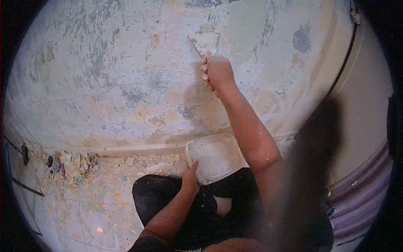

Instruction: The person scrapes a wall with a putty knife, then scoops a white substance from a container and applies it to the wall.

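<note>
My right hand (219, 72) is closed around the handle of a putty knife (206, 41), its wide blade pointing up against the patchy wall (138, 75). Whitish material covers part of the blade. Lower down, my left hand (191, 179) grips the left rim of a square, pale plastic tub (215, 156), thumb on the inner side. White residue coats the inside of the tub, which is tilted toward me above my dark-clothed legs.
Peeled paint flakes and crumbs of debris (84, 168) lie along the foot of the wall and over the tiled floor (79, 218). A purple striped fabric (361, 189) is at the right. A dark cable (346, 59) runs down the wall's right edge. A blurred dark shape (315, 147) covers part of the right side.
</note>
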Demonstrator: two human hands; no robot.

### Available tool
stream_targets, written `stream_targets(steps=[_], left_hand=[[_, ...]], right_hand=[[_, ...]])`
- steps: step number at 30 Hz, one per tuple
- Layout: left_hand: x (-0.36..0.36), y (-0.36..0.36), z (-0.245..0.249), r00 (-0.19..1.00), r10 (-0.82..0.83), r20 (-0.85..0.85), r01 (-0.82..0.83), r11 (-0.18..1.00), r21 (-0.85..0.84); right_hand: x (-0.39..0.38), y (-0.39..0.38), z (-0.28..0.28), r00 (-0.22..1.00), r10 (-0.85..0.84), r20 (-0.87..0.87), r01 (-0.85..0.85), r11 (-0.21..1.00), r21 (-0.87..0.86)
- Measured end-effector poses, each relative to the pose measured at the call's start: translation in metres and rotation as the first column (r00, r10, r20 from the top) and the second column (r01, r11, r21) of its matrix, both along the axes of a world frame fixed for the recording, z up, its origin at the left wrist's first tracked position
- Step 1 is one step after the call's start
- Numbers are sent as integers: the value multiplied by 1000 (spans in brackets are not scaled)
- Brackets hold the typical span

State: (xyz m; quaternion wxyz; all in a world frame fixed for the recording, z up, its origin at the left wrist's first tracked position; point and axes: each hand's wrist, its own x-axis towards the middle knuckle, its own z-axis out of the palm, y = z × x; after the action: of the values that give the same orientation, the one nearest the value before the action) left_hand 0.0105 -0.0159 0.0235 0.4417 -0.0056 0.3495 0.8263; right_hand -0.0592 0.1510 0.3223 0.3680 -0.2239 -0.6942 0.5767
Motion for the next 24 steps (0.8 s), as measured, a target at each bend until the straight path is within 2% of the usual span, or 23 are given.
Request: stream_targets(steps=[3,7,10,13,15,18,22,24], left_hand=[[1,-2,0,1000,-1,8,1,999,-45],[-4,4,-17,1000,4,-11,-4,1000,21],[-2,3,-12,1000,7,-28,-6,999,32],[0,-2,-4,1000,5,-29,-6,999,-41],[0,-1,-7,999,-8,-36,8,1000,-17],[-1,1,-11,999,12,-45,-11,1000,20],[-3,0,-6,999,15,-28,-14,999,34],[-1,-3,-2,1000,0,-4,1,999,41]], right_hand=[[1,-3,16,995,48,-85,-50,998,-25],[-4,6,8,1000,-18,-2,18,998,67],[1,4,-4,998,-25,53,25,1000,-8],[5,5,-15,1000,-23,-2,23,997,-73],[6,14,-16,989,-95,-113,101,994,45],[12,27,-3,968,-135,-211,146,989,36],[10,37,0,964,-180,-194,204,973,107],[6,43,-4,946,-261,-191,298,934,199]])
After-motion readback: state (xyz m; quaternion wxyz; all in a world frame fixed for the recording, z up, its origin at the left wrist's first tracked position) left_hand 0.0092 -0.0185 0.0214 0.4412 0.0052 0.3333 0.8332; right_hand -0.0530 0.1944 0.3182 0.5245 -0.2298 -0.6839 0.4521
